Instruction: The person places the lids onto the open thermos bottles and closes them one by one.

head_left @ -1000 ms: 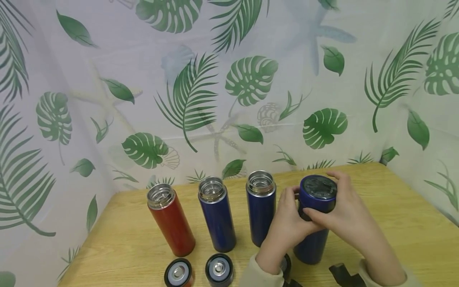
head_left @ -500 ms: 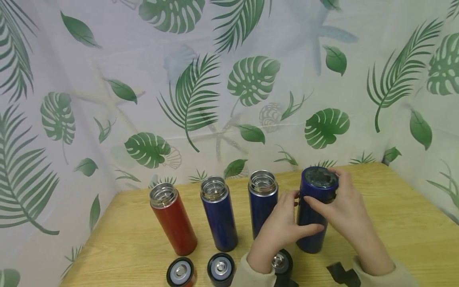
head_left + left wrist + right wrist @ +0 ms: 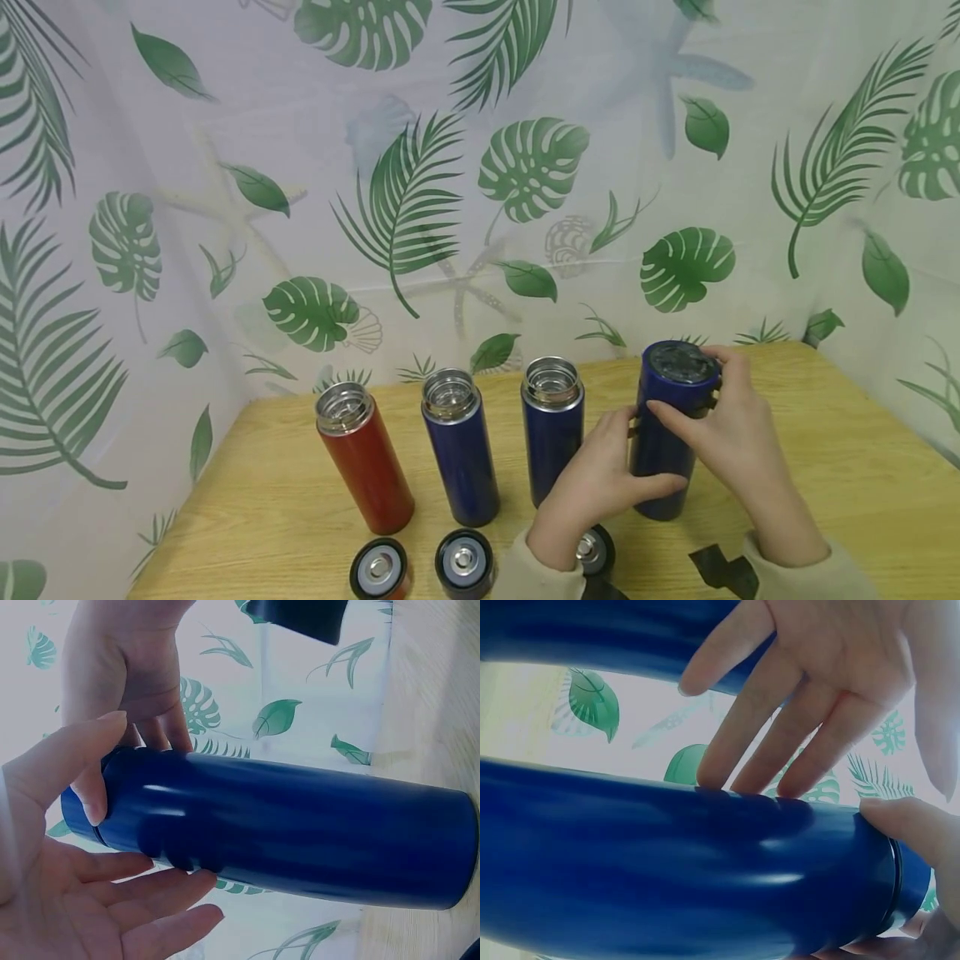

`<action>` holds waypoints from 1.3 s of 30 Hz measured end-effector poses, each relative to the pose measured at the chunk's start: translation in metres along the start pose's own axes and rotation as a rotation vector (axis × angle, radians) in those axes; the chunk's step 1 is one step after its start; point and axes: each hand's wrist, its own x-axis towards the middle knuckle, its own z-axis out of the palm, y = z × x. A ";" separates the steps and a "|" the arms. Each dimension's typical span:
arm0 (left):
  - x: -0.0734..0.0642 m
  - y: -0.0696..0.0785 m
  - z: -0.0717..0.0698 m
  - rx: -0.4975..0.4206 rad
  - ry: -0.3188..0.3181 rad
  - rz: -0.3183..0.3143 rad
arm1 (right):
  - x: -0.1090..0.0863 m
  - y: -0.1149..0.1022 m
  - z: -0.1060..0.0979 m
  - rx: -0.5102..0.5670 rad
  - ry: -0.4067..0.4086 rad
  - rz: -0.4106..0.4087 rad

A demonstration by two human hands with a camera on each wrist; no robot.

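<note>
A blue thermos bottle [image 3: 663, 450] with a dark-topped lid [image 3: 681, 363] stands at the right of the table. My right hand [image 3: 731, 425] grips it near the top, thumb in front and fingers behind, as the right wrist view also shows at the lid seam. My left hand [image 3: 600, 479] is at the bottle's left side, with its fingers extended. In the right wrist view the left fingertips [image 3: 720, 776] touch the bottle's wall, while the left thumb [image 3: 82, 746] stays off it in the left wrist view.
To the left stand two lidless blue bottles [image 3: 459, 458] [image 3: 551, 442] and a lidless red bottle [image 3: 367, 467]. In front lie upturned lids, one red-edged [image 3: 380, 569], one blue [image 3: 464, 563] and one partly hidden by the left sleeve [image 3: 596, 550]. A leaf-patterned cloth hangs behind the table [image 3: 262, 475].
The lidded bottle has moved back, away from me, with the right hand around its top. My left hand has loosened from around the bottle, and its thumb has come away.
</note>
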 end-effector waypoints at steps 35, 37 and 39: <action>-0.039 0.000 -0.038 0.146 0.241 0.398 | -0.023 -0.031 -0.012 0.139 0.182 -0.471; -0.043 -0.004 -0.041 0.152 0.218 0.387 | -0.025 -0.033 -0.011 0.142 0.153 -0.479; -0.047 -0.007 -0.044 0.159 0.193 0.367 | -0.026 -0.033 -0.010 0.124 0.121 -0.478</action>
